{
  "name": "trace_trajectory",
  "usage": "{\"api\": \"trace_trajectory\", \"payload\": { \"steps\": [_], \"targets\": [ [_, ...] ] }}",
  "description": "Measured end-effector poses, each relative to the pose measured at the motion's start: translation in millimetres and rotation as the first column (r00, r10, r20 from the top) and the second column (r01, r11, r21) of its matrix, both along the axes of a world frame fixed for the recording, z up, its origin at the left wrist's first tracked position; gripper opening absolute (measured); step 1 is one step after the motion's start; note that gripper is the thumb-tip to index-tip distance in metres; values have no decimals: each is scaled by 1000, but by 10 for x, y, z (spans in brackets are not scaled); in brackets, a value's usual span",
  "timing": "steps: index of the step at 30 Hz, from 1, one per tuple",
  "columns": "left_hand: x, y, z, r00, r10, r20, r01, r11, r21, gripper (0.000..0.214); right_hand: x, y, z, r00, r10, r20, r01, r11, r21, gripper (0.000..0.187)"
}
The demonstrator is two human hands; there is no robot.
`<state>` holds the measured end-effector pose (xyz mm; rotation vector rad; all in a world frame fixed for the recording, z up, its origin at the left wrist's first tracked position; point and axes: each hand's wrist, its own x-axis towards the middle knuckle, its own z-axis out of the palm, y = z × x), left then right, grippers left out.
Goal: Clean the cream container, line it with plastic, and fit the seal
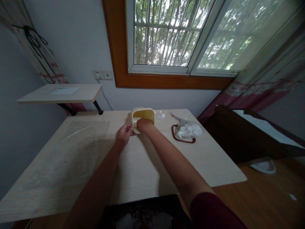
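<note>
A cream-yellow plastic bin [148,113] is at the back of the pale table, its mouth turned towards me. My left hand [124,133] is closed at the bin's lower left rim, thumb and fingers pinching the edge. Inside the bin is my right hand [145,125], bent at the wrist; its fingers are hidden, so what they touch does not show. Something whitish lies by the fingers at the bin's left inner wall. To the right, a clear plastic bag [189,130] of crumpled white stuff lies over part of a brown rounded frame [174,135].
A thin clear plastic sheet [71,156] is spread over the table's left side. A small raised shelf [83,92] stands at the back left, with a paper on it. Small clear plastic bits [160,115] lie right of the bin. Behind are a wall and window.
</note>
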<state>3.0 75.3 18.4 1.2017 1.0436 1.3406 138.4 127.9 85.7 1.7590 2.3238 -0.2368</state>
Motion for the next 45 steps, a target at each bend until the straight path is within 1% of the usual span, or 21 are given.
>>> {"api": "trace_trajectory", "payload": {
  "steps": [7,13,16,20,22,24,27,29,33,35,37,40,45],
  "targets": [
    [-11,-26,23,1000,-18,-6,18,1000,8,48,-6,-28,77,993,96,-72,-99,994,-44,42],
    [-11,-45,27,1000,-6,2,6,1000,18,48,14,-127,127,985,141,-103,-144,989,-21,39],
    [-9,-42,18,1000,0,2,0,1000,17,50,72,-233,179,979,172,-110,-174,985,-12,38],
    [-9,-31,5,1000,4,1,-4,1000,25,50,191,-476,249,973,197,-120,-193,980,43,38],
    [-6,-24,0,1000,9,-4,-9,1000,17,51,264,-611,264,971,199,-132,-186,977,104,37],
    [-2,-19,-1,1000,15,-2,-15,1000,5,51,341,-730,265,970,200,-136,-183,975,126,36],
    [-1,-24,7,1000,15,11,-15,1000,2,52,455,-865,253,972,192,-132,-173,975,141,41],
    [-8,-35,18,1000,11,20,-11,1000,4,52,523,-931,241,980,160,-117,-143,980,141,45],
    [-19,-53,39,999,12,29,-13,1000,7,53,612,-1033,199,997,49,-56,-39,986,163,51],
    [-12,-52,42,1000,14,28,-14,1000,13,52,614,-1077,166,998,32,-51,-22,983,182,51],
    [0,-46,40,999,20,26,-21,1000,13,53,580,-1115,131,996,46,-77,-30,981,191,52],
    [14,-42,33,1000,28,12,-29,1000,7,52,480,-1157,91,982,96,-164,-66,982,180,57],
    [11,-55,22,1000,19,-23,-19,1000,16,50,364,-1173,68,929,170,-329,-116,977,179,62]
  ]
}}
